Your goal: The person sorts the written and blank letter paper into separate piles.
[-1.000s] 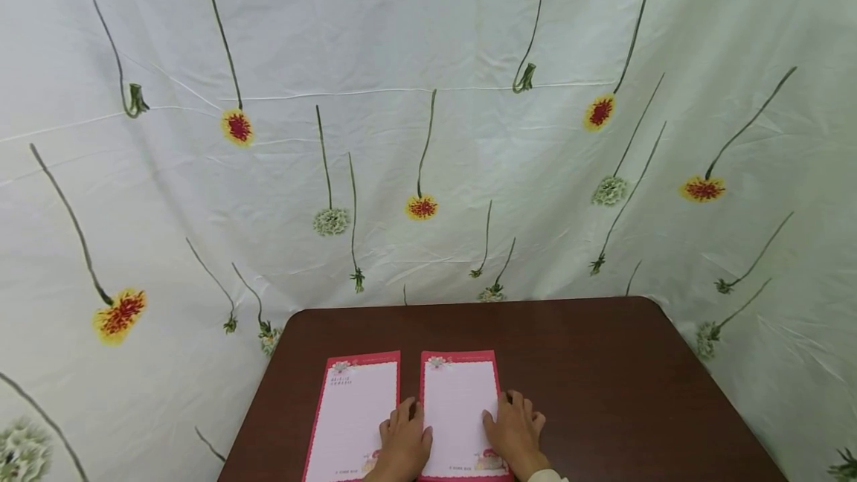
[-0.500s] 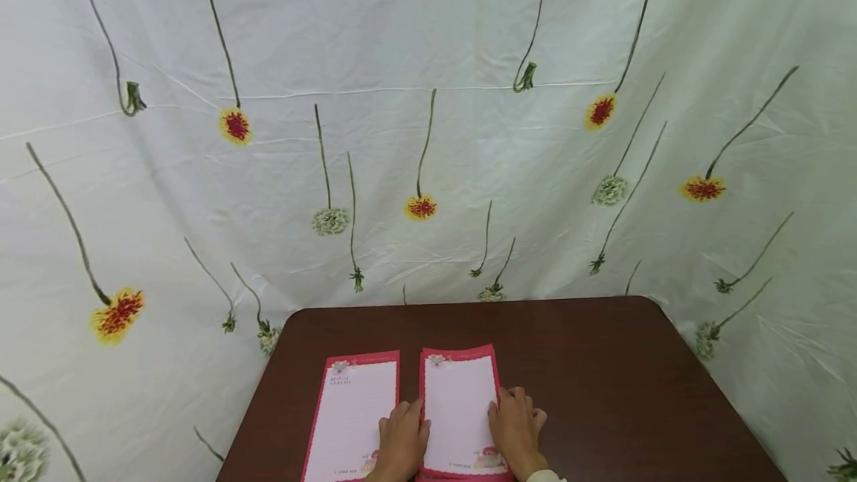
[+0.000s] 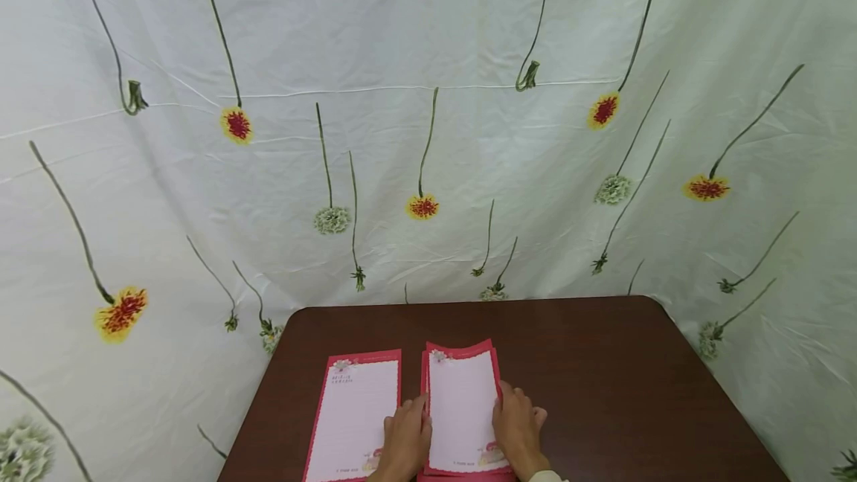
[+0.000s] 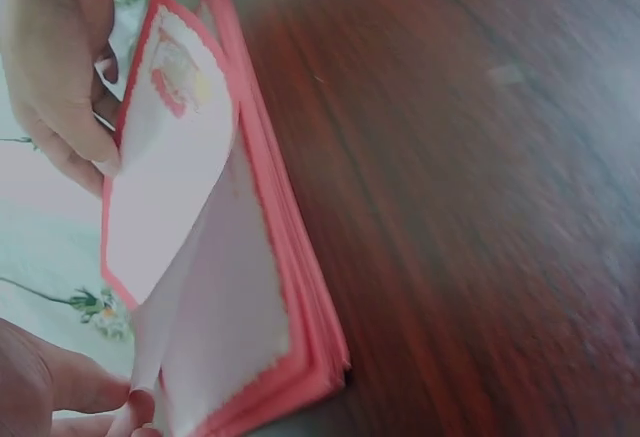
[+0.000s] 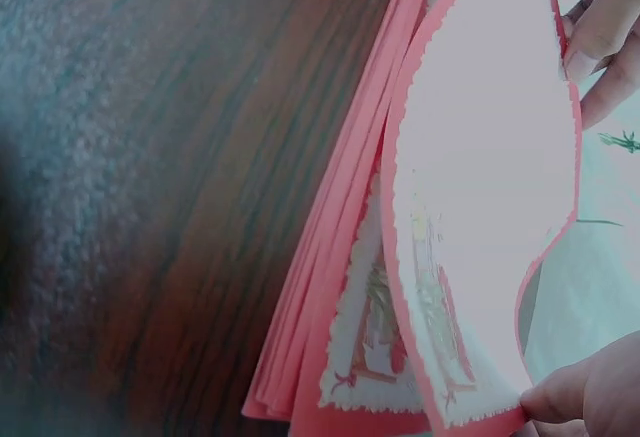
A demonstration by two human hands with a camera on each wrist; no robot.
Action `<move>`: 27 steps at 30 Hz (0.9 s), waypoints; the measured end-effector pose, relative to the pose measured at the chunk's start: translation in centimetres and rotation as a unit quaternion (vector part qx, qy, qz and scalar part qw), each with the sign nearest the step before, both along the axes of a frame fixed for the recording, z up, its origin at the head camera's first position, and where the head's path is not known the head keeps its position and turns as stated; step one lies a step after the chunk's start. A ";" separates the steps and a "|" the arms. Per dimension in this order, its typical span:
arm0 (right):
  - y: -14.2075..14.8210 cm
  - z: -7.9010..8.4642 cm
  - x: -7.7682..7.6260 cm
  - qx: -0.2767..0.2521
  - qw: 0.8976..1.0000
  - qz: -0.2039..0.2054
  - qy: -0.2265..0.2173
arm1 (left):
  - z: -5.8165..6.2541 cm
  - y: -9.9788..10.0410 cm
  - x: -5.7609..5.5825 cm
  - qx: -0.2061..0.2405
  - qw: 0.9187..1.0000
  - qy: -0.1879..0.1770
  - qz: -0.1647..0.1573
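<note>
Above the red-bordered stack [image 4: 245, 297], the top sheet [image 3: 462, 407] bowed upward, its opposite edges pinched by the left hand [image 3: 407, 437] and right hand [image 3: 518, 426], one either side of the stack. It looked partly lifted, not yet wholly separate. Left of the stack, a marked page [image 3: 355, 419] lay on the counter [image 3: 602, 378].

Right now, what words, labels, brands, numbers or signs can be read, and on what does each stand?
Nothing is legible.
Left sheet, near its top: small marks, too small to read.
Left sheet, bottom: a line of print, too small to read.
Raised sheet, bottom: a line of print, too small to read.
</note>
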State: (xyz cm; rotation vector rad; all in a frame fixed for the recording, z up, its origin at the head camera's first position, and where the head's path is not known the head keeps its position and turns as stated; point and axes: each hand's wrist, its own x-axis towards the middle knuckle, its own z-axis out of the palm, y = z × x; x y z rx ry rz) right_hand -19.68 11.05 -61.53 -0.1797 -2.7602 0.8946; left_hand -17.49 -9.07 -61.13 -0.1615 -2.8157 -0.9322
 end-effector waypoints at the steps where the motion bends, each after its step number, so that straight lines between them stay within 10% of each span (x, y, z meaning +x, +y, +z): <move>1: 0.1 0.0 0.0 -0.002 1.000 0.001 0.004 | 0.0 0.1 -0.1 0.007 1.000 0.003 -0.001; 12: 3.2 1.5 -0.9 -0.014 1.000 -0.008 0.025 | 1.2 2.7 -0.8 0.039 0.997 0.047 -0.043; 27: 9.6 3.2 -0.6 -0.005 0.999 -0.032 0.014 | 2.4 8.3 -1.5 0.043 0.992 -0.010 -0.122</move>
